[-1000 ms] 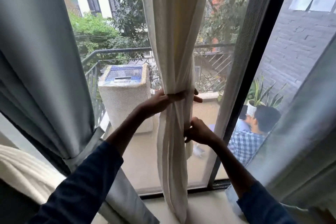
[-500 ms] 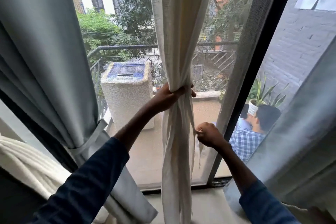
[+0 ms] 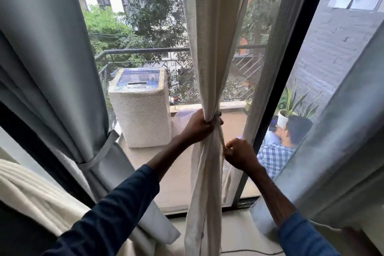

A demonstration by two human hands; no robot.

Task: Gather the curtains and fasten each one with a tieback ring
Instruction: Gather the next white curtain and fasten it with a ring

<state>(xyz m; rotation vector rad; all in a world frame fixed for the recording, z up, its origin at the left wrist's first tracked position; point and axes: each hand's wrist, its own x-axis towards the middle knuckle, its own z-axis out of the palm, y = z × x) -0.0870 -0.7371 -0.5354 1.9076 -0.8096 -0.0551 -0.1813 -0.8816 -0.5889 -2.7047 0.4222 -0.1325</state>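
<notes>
1. The cream curtain (image 3: pixel 209 48) hangs in the middle of the window, drawn into a narrow bunch. The left hand (image 3: pixel 198 127) is clenched round that bunch at its waist. The right hand (image 3: pixel 239 155), lower and just beside it, pinches a thin pale strip (image 3: pixel 220 137) that runs up into the left hand's grip. The hands are near each other but not touching.
2. The left grey curtain (image 3: pixel 52 58) is already cinched by a cloth band (image 3: pixel 99 153). The right grey curtain (image 3: pixel 342 131) hangs loose.
3. Risk: if the left hand slackens before the strip is wrapped and fixed, the folds would likely spread and need gathering again.
4. Risk: the strip looks narrow and is taut between the hands. A hard pull to the right could slip it from the pinch or drag the bunch askew, leaving an uneven waist.
5. Risk: a loose wrap might slide down the smooth cloth below the gathered point.
6. Hard to make out: the strip may be a separate tie or an edge of the curtain itself; I cannot tell which. No ring shows anywhere.
7. Hidden: the left hand's fingertips lie behind the cloth, and the far end of the strip is buried in its grip. The curtain tops are cut off above the frame.
</notes>
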